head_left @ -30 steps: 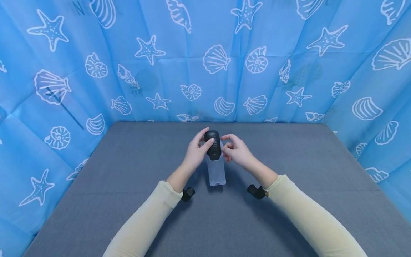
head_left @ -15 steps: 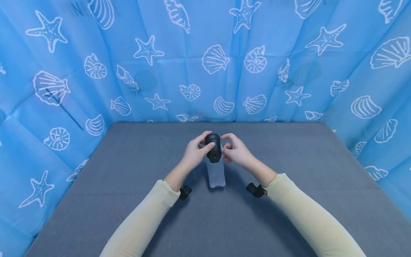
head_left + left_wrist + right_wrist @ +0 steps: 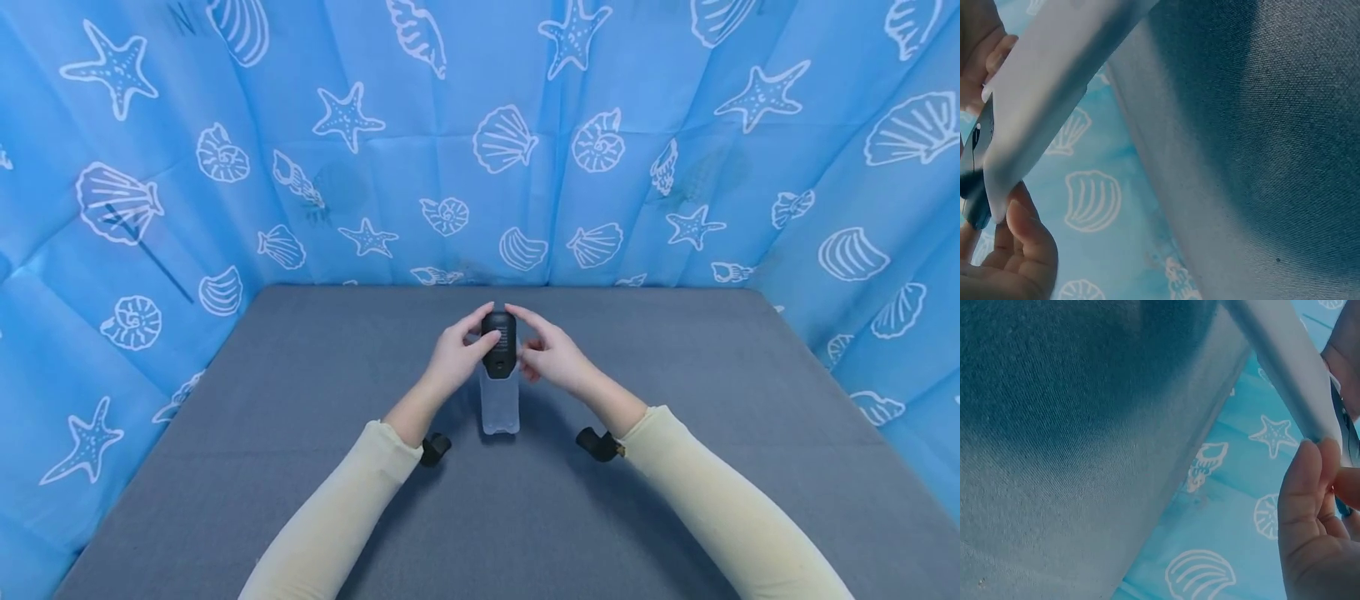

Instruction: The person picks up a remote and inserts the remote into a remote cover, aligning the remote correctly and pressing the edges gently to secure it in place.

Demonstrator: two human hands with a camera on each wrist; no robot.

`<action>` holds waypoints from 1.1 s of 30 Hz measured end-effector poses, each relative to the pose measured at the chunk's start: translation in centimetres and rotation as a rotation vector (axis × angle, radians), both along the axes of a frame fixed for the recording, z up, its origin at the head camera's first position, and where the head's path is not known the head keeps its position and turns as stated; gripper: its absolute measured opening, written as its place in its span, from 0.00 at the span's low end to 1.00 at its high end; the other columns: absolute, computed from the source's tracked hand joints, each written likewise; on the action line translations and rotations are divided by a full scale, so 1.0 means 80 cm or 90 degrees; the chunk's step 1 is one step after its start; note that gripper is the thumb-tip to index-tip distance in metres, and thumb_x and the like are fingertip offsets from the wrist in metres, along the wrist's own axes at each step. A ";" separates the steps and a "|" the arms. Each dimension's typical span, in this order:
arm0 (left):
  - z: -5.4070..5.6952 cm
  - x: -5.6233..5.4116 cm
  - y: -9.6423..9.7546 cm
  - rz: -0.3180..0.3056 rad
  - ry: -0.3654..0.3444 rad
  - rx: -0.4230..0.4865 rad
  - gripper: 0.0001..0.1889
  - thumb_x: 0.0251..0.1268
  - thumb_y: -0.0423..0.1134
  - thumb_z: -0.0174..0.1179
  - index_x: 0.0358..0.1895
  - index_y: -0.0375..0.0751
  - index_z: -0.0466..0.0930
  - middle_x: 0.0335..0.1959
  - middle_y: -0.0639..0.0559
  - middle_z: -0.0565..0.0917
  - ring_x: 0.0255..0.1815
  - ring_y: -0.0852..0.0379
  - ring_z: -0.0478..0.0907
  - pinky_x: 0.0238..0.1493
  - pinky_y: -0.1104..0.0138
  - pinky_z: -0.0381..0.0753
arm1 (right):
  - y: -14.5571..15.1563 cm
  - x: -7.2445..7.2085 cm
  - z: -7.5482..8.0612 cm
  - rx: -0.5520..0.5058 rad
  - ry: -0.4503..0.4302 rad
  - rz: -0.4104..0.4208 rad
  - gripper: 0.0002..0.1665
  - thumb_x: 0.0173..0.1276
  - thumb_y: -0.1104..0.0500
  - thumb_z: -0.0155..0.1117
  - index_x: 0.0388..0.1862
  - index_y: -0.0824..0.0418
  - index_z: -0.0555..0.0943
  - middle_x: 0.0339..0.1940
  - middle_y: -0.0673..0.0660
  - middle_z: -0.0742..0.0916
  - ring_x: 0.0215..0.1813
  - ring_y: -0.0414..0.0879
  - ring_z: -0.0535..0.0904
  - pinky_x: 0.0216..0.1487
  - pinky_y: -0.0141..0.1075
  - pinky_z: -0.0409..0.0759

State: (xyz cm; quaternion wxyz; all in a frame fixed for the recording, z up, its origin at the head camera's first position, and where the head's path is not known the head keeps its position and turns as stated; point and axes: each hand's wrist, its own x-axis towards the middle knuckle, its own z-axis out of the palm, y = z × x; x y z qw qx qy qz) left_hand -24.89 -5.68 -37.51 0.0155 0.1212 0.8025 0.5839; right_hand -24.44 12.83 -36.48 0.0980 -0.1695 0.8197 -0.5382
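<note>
Left hand (image 3: 453, 357) at 9 o'clock grips black device (image 3: 499, 357), thumb across its face. Right hand (image 3: 553, 354) at 3 o'clock pinches translucent sleeve (image 3: 500, 407), index fingertip at device's top. Sleeve extends from device toward 6 o'clock; both held over 12 o'clock half of tabletop (image 3: 495, 517).
</note>
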 end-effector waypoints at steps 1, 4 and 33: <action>0.000 0.001 0.000 0.008 -0.011 0.014 0.26 0.74 0.39 0.54 0.72 0.40 0.65 0.52 0.38 0.80 0.45 0.45 0.77 0.39 0.60 0.79 | 0.001 0.000 0.001 -0.005 -0.001 -0.002 0.37 0.73 0.72 0.48 0.78 0.54 0.56 0.25 0.63 0.78 0.27 0.50 0.75 0.31 0.41 0.78; 0.000 0.002 -0.001 0.040 -0.070 0.087 0.23 0.74 0.36 0.53 0.68 0.33 0.68 0.54 0.38 0.79 0.44 0.49 0.78 0.39 0.64 0.81 | 0.006 0.000 0.004 -0.023 -0.007 -0.013 0.37 0.73 0.72 0.48 0.78 0.53 0.57 0.26 0.61 0.78 0.28 0.50 0.76 0.32 0.42 0.79; -0.002 0.005 0.006 0.132 -0.101 0.122 0.10 0.70 0.31 0.57 0.47 0.29 0.83 0.33 0.44 0.80 0.30 0.57 0.75 0.32 0.70 0.81 | 0.007 -0.001 0.001 -0.016 -0.007 -0.038 0.32 0.70 0.74 0.49 0.71 0.57 0.66 0.25 0.61 0.78 0.25 0.50 0.76 0.31 0.42 0.81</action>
